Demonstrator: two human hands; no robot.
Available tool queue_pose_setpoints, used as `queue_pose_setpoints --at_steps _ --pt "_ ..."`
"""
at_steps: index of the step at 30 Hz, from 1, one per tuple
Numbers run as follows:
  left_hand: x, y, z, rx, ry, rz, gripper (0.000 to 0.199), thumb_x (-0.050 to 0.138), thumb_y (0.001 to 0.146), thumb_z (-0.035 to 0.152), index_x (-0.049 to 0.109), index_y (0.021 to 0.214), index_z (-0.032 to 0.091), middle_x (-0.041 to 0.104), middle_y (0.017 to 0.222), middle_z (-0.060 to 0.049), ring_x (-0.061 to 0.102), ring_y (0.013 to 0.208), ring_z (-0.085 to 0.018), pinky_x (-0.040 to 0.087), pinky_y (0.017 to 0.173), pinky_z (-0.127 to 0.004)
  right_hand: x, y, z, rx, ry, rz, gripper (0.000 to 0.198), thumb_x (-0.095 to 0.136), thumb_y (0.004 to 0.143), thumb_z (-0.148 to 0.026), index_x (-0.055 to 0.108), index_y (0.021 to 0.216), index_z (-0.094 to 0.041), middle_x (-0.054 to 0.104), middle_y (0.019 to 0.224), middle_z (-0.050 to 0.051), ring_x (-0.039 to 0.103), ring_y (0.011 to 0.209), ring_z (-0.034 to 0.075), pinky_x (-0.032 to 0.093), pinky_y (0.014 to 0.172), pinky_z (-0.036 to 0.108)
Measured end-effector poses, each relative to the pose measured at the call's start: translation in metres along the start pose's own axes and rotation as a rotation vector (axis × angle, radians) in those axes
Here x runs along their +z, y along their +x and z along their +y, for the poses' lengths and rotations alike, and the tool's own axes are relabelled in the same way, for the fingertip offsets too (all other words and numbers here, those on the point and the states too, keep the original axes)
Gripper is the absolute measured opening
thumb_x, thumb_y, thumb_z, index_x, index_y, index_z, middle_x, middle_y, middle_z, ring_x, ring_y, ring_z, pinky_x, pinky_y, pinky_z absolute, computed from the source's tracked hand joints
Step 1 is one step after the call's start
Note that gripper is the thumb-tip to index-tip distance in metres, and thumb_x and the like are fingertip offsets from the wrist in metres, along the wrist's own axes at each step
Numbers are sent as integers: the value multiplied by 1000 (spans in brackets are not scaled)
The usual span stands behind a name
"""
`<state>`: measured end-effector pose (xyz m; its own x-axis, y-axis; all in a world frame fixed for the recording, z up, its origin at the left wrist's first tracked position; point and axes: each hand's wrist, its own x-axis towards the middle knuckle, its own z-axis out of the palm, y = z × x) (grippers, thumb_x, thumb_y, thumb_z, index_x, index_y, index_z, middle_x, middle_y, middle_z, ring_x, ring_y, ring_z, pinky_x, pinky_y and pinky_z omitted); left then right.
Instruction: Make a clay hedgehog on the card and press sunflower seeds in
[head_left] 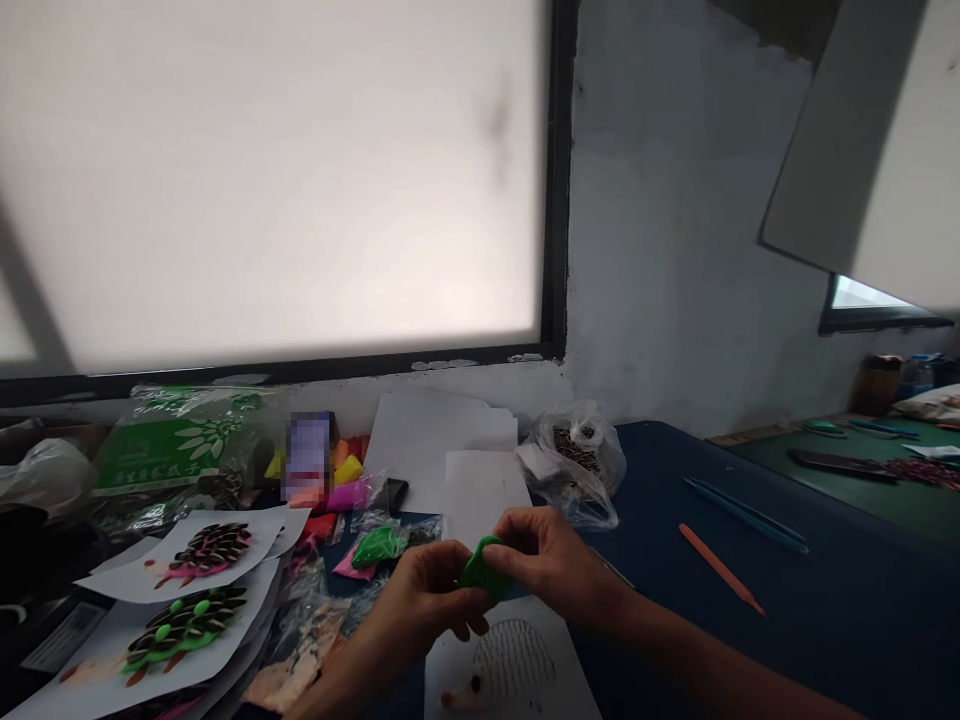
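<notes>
A flattened piece of green modelling clay (pixel 486 572) is pinched between both hands over the table. My left hand (pixel 424 595) grips its left side, fingers curled. On the upper right side, the thumb and fingers of my right hand (pixel 551 560) are closed on the same piece. Just below lies a white sheet with a hedgehog drawing (pixel 514 662); its body is marked with short dark strokes, and the face has a dark eye and a reddish nose. A plastic-wrapped lump of green clay (pixel 379 546) rests left of my hands.
Paper hedgehogs with seed spines (pixel 184 630) are stacked at the left. White paper (pixel 427 440) and a bag of seeds (pixel 577 450) stand by the wall. An orange tool (pixel 721 568) and a blue tool (pixel 746 513) lie at right. Colourful clay packs (pixel 349 492) sit behind.
</notes>
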<state>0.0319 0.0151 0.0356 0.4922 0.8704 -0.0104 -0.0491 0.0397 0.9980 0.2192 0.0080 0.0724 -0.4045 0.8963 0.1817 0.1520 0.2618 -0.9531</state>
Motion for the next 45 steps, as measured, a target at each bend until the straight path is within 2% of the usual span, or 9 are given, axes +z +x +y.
queue_pose_setpoints --at_steps 4,8,14,20,25,31,37,40,45 --pt "2 0 -1 -12 21 44 38 88 61 46 72 76 15 68 62 -1 66 58 -16 47 54 -24 -1 0 0 42 31 -20 27 71 81 -39 66 90 -15 64 74 2 59 68 17 45 63 28" --pt "6 0 -3 8 37 63 46 90 53 52 74 74 14 68 60 -3 62 56 -16 44 52 -23 2 -1 2 -35 89 -38 28 70 82 -40 64 72 -14 58 65 0 53 61 13 42 58 26" --pt "5 -6 10 -22 61 82 58 77 65 69 75 78 12 70 67 -5 64 63 -18 47 58 -26 -2 1 1 -34 61 -40 40 61 88 -54 64 81 -15 57 72 1 54 65 14 44 61 26" --pt "-1 -13 19 -24 23 74 52 76 73 62 76 90 13 73 77 -6 66 67 -17 48 63 -26 -5 3 4 4 -5 -89 44 64 86 -56 58 73 -15 54 68 0 52 63 14 42 59 26" --pt "-3 -11 19 -29 -40 49 55 92 59 44 74 102 15 74 78 -4 65 66 -16 47 63 -26 -3 0 4 -16 16 -75 45 63 86 -58 53 70 -17 51 66 -2 46 60 11 38 57 25" --pt "-3 0 2 0 -89 55 48 93 50 48 74 77 13 70 62 -2 61 57 -14 44 56 -25 -4 -14 13 117 96 -11 54 56 85 -70 59 80 -16 58 71 0 53 58 12 41 58 26" --pt "5 -5 5 -48 -54 -4 52 89 58 54 77 87 14 72 73 -4 64 66 -16 47 61 -25 -4 -29 23 121 155 12 46 71 79 -58 63 77 -13 59 72 2 53 63 12 41 62 26" --pt "10 -10 13 -58 -13 24 51 81 68 61 75 85 13 72 74 -5 65 67 -16 48 61 -25 -2 -33 24 86 176 12 42 71 81 -55 62 75 -14 57 68 0 50 62 12 41 61 26" --pt "12 -9 10 -69 12 80 55 77 69 66 72 79 12 72 68 -6 66 60 -17 47 54 -24 2 -38 26 71 212 10 39 71 81 -54 64 84 -15 58 75 1 53 67 13 44 63 26"
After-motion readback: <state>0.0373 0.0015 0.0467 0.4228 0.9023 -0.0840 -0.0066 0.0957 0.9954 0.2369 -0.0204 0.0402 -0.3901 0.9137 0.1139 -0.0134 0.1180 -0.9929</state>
